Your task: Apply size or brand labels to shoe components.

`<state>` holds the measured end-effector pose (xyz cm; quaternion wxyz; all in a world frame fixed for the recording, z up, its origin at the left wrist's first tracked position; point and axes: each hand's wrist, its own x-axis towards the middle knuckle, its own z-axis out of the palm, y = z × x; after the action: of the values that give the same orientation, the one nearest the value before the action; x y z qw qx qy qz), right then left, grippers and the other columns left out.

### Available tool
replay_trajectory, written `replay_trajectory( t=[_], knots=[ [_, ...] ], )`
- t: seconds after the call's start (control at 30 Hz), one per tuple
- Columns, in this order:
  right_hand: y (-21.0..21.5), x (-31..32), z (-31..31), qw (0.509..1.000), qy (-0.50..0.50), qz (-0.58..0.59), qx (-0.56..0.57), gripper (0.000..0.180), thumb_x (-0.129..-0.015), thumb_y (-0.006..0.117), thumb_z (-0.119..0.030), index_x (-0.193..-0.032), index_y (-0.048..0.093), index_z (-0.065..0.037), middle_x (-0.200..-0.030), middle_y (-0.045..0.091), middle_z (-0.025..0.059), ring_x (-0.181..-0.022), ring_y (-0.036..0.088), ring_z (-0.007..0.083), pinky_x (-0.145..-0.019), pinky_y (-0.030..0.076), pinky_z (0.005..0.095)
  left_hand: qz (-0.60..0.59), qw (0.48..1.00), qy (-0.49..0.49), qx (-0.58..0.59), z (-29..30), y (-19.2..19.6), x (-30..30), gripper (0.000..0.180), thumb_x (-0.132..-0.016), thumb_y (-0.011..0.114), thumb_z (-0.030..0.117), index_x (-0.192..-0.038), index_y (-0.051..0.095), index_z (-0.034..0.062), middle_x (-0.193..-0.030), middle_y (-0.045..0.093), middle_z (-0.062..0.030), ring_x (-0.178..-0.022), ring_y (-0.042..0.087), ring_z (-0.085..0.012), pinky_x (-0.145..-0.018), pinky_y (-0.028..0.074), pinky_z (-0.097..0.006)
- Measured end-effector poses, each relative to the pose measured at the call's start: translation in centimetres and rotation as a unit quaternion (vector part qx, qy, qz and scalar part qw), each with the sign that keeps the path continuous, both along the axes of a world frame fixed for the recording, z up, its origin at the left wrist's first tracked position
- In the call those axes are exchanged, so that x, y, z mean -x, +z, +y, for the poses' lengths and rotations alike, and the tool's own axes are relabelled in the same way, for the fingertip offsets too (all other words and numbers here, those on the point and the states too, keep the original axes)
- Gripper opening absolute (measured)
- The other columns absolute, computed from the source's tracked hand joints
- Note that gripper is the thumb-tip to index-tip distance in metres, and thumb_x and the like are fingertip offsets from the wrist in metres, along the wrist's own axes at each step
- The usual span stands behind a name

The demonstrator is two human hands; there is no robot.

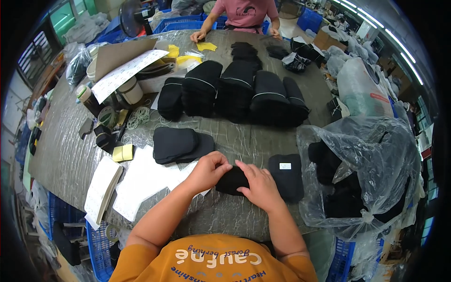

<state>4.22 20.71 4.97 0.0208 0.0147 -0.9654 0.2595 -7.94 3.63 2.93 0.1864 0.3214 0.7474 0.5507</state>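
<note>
Black fabric piece point(231, 181) between hands (both gripping), left hand point(209, 170), right hand point(257, 184)

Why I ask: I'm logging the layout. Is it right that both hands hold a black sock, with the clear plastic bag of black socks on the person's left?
Not quite. Both the left hand and right hand hold the black sock, but the plastic bag lies on the person's right, as the head view shows.

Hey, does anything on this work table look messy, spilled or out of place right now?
Mostly tidy. Rubber bands lie scattered loose on the table beside the tape rolls, and the white sheets near the left hand overlap askew. Black bundles sit in a neat row.
</note>
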Motion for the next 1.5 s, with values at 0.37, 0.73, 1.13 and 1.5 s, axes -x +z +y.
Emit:
replay_trajectory(
  t=[0.37,0.73,1.13,1.5],
  knots=[
    [-3.6,0.0,0.1,0.994,-0.043,0.090,-0.047,0.068,-0.072,0.078,-0.018,-0.134,0.051,-0.018,-0.140,0.040,0.0167,-0.128,0.041,0.0355,-0.104,0.033,0.0488,-0.141,0.983,0.119,-0.019,3.3,-2.6,2.9,0.016,-0.096,0.057,0.016,-0.088,0.060,0.0026,-0.081,0.066,-0.0023,-0.071,0.057,-0.0081,-0.065,0.047,-0.024],
    [-4.5,0.4,-0.6,0.963,-0.085,0.157,0.204,0.051,-0.079,0.076,-0.018,-0.123,0.053,-0.005,-0.125,0.053,0.0152,-0.113,0.053,0.0318,-0.100,0.041,0.0386,-0.405,0.800,0.171,-0.409,2.7,-0.1,5.3,0.028,-0.102,0.043,0.022,-0.101,0.057,-0.0019,-0.099,0.066,-0.0157,-0.089,0.065,-0.0263,-0.085,0.052,-0.039],
    [-0.5,6.7,-5.6,0.665,-0.150,0.084,0.727,0.026,-0.090,0.060,-0.003,-0.116,0.056,0.000,-0.099,0.067,0.0120,-0.075,0.066,0.0240,-0.058,0.053,0.0330,-0.247,0.904,0.173,-0.304,-1.9,1.5,3.8,0.009,-0.093,0.062,0.012,-0.091,0.059,0.0034,-0.076,0.060,-0.0023,-0.063,0.056,-0.0090,-0.059,0.048,-0.022],
    [-1.1,5.7,-4.5,0.692,-0.175,0.017,0.700,0.024,-0.092,0.054,0.000,-0.115,0.055,0.003,-0.097,0.065,0.0138,-0.071,0.065,0.0247,-0.058,0.053,0.0344,0.221,0.909,0.290,0.201,-15.5,-1.7,12.3,0.027,-0.090,0.060,0.023,-0.084,0.066,-0.0021,-0.083,0.064,-0.0247,-0.079,0.060,-0.0439,-0.071,0.048,-0.048]
  ],
)
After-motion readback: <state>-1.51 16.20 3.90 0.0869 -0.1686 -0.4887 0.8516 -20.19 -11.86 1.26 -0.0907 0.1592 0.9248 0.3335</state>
